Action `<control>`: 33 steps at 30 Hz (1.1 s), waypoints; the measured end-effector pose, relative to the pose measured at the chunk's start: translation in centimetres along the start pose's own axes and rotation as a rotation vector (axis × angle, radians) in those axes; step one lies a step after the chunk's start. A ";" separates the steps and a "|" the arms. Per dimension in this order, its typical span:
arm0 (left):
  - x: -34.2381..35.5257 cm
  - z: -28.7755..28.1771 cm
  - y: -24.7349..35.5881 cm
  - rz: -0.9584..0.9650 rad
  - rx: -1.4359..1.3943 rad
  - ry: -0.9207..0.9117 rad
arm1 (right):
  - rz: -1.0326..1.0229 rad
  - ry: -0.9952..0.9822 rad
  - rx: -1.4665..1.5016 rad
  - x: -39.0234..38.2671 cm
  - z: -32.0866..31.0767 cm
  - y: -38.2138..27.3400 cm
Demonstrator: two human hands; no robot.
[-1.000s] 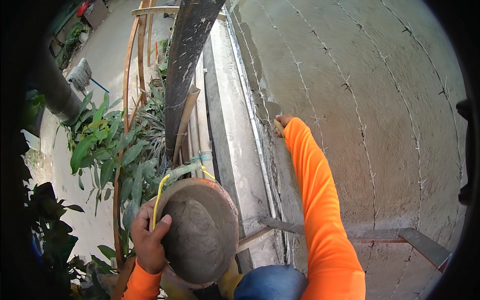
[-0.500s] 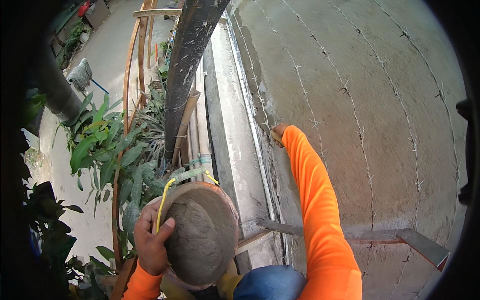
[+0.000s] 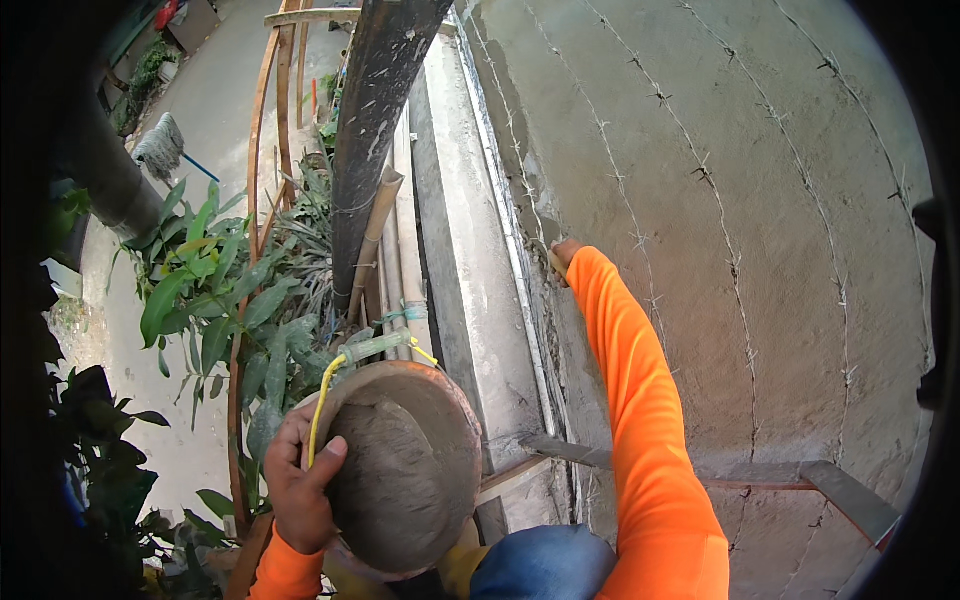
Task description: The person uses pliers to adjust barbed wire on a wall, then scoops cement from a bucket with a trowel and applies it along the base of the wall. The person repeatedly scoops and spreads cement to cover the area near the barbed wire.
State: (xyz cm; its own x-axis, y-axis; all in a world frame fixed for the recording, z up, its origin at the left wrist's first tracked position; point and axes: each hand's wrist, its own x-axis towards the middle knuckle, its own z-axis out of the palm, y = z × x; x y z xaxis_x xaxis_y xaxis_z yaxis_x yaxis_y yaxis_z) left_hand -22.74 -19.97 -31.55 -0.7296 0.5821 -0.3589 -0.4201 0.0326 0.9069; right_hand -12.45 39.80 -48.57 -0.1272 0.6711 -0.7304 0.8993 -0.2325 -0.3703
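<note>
My left hand (image 3: 302,490) is closed on the near-left rim of a round bucket (image 3: 464,425), thumb over the edge. Grey wet mortar (image 3: 392,490) lies inside it, and a yellow rope handle with a green grip (image 3: 376,347) runs over its far side. Stretched far forward, my right hand (image 3: 567,252) is at the foot of the grey plastered wall (image 3: 800,330), beside a thin white pipe (image 3: 520,300). Its fingers are closed round a tan handle (image 3: 556,264), mostly hidden; what it belongs to does not show.
Barbed wire strands (image 3: 735,265) run in front of the wall. A flat metal bar (image 3: 760,476) crosses beside my right arm. A dark post (image 3: 385,130) rises ahead, with bamboo poles (image 3: 395,270) at its foot. Leafy plants (image 3: 215,300) and a mop head (image 3: 160,150) are at left.
My right hand has turned slightly, and less of its fingers shows. The barbed wire appears shifted a little to the right. My left hand keeps its hold on the bucket.
</note>
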 end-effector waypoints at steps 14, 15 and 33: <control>-0.1 0.0 -0.2 0.041 0.035 -0.001 | -0.076 0.134 -0.005 -1.5 0.2 1.0; -0.2 0.0 -0.1 0.040 0.035 -0.005 | -0.097 0.153 -0.055 -2.0 0.2 1.1; -0.3 0.0 -0.3 0.028 -0.008 -0.039 | -0.001 0.015 -0.157 1.4 -1.2 4.8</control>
State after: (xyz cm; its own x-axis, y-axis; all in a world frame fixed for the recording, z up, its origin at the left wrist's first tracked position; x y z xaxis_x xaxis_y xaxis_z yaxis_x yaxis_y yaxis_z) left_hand -22.41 -20.09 -31.69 -0.7199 0.6135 -0.3245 -0.4043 0.0092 0.9146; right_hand -7.82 40.54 -50.67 -0.1226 0.6818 -0.7211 0.9539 -0.1197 -0.2754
